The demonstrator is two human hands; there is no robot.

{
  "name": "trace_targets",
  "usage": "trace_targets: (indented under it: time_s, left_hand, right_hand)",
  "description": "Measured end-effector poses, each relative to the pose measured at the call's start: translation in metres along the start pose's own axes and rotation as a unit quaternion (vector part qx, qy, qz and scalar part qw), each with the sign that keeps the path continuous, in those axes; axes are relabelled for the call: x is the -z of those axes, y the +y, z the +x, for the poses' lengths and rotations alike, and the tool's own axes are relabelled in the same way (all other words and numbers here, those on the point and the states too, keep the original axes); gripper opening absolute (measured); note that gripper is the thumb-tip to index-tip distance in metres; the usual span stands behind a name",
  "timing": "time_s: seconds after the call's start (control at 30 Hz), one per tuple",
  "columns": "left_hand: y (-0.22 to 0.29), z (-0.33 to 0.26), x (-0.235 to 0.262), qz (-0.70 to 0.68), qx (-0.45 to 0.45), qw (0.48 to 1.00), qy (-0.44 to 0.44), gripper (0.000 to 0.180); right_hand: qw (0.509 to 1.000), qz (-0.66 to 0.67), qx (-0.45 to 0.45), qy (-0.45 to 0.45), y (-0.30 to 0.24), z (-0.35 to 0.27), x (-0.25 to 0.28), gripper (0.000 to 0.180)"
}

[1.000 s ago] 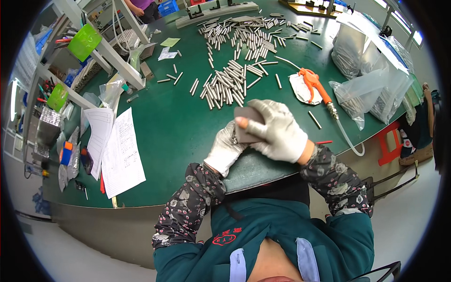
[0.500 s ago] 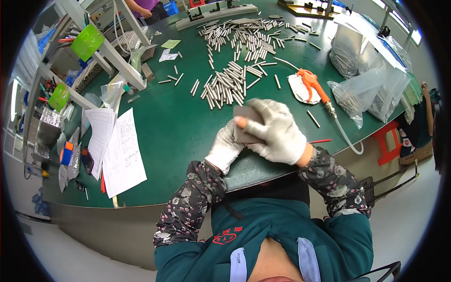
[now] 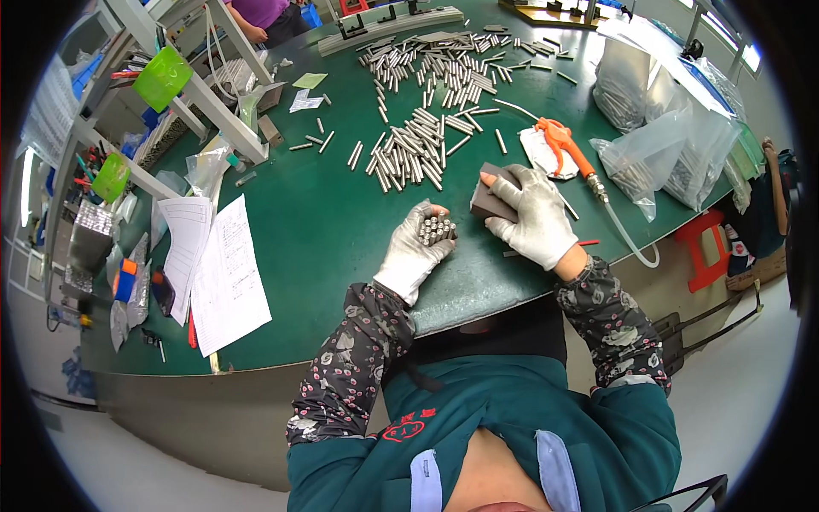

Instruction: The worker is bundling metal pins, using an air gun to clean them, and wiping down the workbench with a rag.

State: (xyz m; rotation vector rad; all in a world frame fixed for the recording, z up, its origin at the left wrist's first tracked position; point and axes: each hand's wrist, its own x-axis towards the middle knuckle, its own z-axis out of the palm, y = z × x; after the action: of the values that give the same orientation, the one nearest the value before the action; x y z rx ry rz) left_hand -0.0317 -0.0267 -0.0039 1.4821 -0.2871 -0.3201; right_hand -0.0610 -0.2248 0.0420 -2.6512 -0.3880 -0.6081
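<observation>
So we've got our left grip point(image 3: 409, 256) wrapped around a bundle of metal pins point(image 3: 437, 229), ends facing up. Our right grip point(image 3: 536, 218) is clamped on a grey-brown block point(image 3: 492, 198), just beside the bundle but not touching it; can't tell if the block meets the desk point(image 3: 324, 205). There's a red stick point(image 3: 589, 243) right by our right wrist. A bit beyond the right grip lies an orange air gun point(image 3: 574, 152), and ahead of the left grip is a loose pile point(image 3: 409, 154) of pins. Off left of that grip we've got papers point(image 3: 230, 282). Bags point(image 3: 661, 166) sit farther out, right of the right grip, and a metal rail point(image 3: 388, 32) is way past the pile.
</observation>
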Motion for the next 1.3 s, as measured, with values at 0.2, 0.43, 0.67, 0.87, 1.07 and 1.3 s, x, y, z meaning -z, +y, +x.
trace_targets:
  time_s: [0.2,0.43,0.67,0.87,1.07,1.3]
  left_hand:
    - [-0.008,0.0,-0.002,-0.098,-0.099,0.99,0.018,0.056]
    - [-0.006,0.003,0.0,-0.083,0.011,0.996,0.028,0.057]
    - [-0.002,0.0,0.004,0.065,-0.062,0.996,-0.014,0.061]
    - [-0.007,-0.001,0.009,-0.027,-0.058,0.997,-0.033,0.07]
    - [-0.011,0.001,0.01,-0.067,-0.066,0.995,-0.027,0.091]
    - [-0.023,-0.004,0.025,0.022,-0.118,0.992,-0.04,0.093]
  right_hand:
    - [0.981,0.084,0.17,-0.028,-0.041,0.004,0.007,0.048]
    - [0.997,0.024,0.079,0.005,-0.034,0.008,0.004,0.051]
    - [0.99,-0.089,-0.099,0.038,0.014,0.015,-0.007,0.046]
    - [0.999,-0.033,-0.005,-0.036,-0.021,0.007,0.001,0.055]
    - [0.951,0.291,-0.024,-0.104,-0.036,0.006,-0.045,0.044]
    - [0.92,0.37,-0.045,-0.125,-0.038,0.005,-0.054,0.042]
